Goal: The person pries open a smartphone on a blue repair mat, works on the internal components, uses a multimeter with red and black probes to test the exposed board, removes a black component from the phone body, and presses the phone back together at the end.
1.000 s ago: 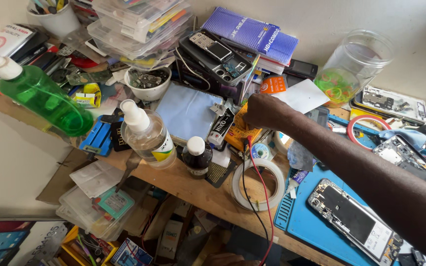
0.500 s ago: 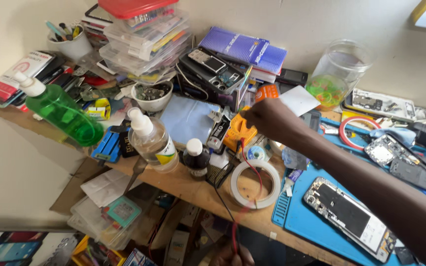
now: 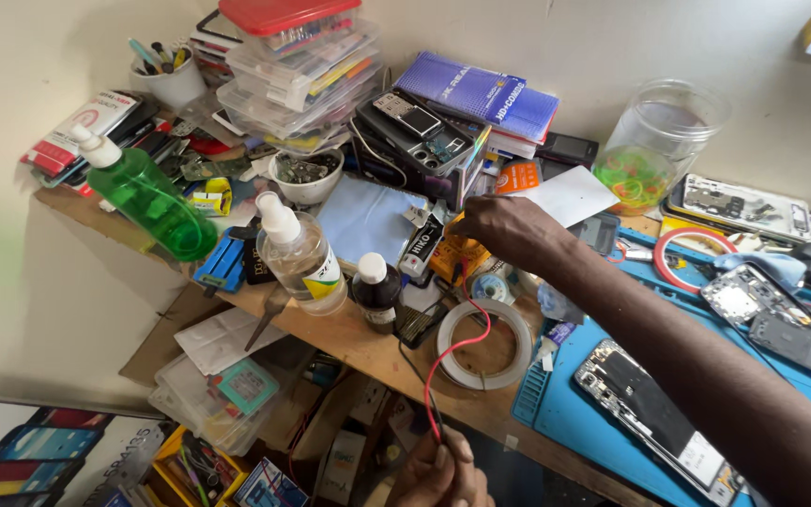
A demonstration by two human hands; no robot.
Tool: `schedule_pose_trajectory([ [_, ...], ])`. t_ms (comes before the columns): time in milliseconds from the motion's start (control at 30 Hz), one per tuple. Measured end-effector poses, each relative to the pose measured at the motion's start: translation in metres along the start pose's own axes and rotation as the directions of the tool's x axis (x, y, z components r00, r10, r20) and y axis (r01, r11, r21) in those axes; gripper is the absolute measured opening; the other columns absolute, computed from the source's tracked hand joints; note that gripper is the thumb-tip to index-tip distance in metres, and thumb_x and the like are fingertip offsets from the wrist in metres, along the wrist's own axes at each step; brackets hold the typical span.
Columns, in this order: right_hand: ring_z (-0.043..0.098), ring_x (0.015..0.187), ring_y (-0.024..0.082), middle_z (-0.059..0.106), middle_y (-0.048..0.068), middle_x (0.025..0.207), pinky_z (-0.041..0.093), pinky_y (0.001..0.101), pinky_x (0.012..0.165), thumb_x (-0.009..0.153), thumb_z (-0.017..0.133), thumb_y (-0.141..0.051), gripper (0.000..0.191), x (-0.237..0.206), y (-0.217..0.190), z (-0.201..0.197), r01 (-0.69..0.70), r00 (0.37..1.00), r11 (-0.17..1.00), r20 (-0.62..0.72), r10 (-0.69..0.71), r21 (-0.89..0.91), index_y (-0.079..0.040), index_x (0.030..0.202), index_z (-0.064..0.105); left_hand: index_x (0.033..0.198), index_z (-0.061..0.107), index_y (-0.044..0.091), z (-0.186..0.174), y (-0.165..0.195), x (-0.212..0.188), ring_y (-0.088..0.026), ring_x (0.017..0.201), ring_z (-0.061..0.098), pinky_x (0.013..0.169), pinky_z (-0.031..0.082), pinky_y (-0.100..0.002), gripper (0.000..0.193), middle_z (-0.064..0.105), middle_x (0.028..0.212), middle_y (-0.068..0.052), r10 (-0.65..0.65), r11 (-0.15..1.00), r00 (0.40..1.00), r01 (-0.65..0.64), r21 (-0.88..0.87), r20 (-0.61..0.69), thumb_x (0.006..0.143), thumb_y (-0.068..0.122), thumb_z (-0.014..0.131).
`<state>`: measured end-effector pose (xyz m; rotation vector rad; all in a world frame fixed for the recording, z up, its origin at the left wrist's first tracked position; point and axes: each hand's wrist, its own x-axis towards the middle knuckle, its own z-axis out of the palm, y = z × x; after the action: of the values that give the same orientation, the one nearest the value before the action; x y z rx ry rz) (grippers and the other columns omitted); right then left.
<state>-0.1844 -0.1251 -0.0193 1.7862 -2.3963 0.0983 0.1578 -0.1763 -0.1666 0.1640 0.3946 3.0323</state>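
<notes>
Head view: the left hand (image 3: 438, 469) was seen below the front edge of the counter (image 3: 368, 349), its grip closed around the lower ends of a red wire (image 3: 462, 347) and a black wire (image 3: 417, 376). Both wires were led up over that front edge, across a white tape ring (image 3: 483, 344) laid flat near the edge, towards the right hand (image 3: 504, 230). The right hand was stretched to the middle of the counter, fingers curled downward onto a small yellow multimeter (image 3: 454, 256); whether anything was actually clamped in that grip could not be told, since the fingertips were hidden.

Just beside the multimeter, a blue cloth (image 3: 368, 214) was spread, and a small dark bottle (image 3: 375, 291) with a white cap was stood near the front edge. A clear pump bottle (image 3: 300, 255) was stood next to it, and a green spray bottle (image 3: 147, 195) was laid tilted toward the left edge. A blue work mat (image 3: 574, 413) was placed toward the right edge, with an opened phone (image 3: 654, 421) laid on it. A clear jar (image 3: 654, 150) of coloured bands was kept at the back edge.
</notes>
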Motion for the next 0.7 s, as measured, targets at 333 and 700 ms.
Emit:
schedule_pose_trajectory([
  [333,0.068,0.107,0.028,0.069,0.009,0.11,0.06,0.0375,0.087,0.08,0.07,-0.001,0.029,-0.004,0.006,0.001,0.132,0.99,0.991,-0.043,-0.132,0.012,-0.011,0.107,0.073,0.121,0.054,0.001,-0.044,0.001,-0.001,-0.018,0.059,0.053,0.058,0.045,-0.035,0.026,0.052,0.068,-0.01,-0.018,1.0,0.997,0.02,0.02,-0.072,0.108,0.022,0.048],
  [700,0.071,0.103,0.028,0.07,0.011,0.108,0.061,0.0366,0.085,0.086,0.065,0.001,0.022,-0.005,-0.004,0.002,0.051,0.998,0.998,-0.02,-0.052,-0.031,-0.009,0.104,0.072,0.122,0.053,0.001,-0.004,-0.001,0.0,-0.018,0.059,0.053,0.059,0.045,-0.035,0.024,0.052,0.068,-0.01,-0.007,0.998,1.0,0.008,0.055,-0.006,0.11,0.021,0.049],
])
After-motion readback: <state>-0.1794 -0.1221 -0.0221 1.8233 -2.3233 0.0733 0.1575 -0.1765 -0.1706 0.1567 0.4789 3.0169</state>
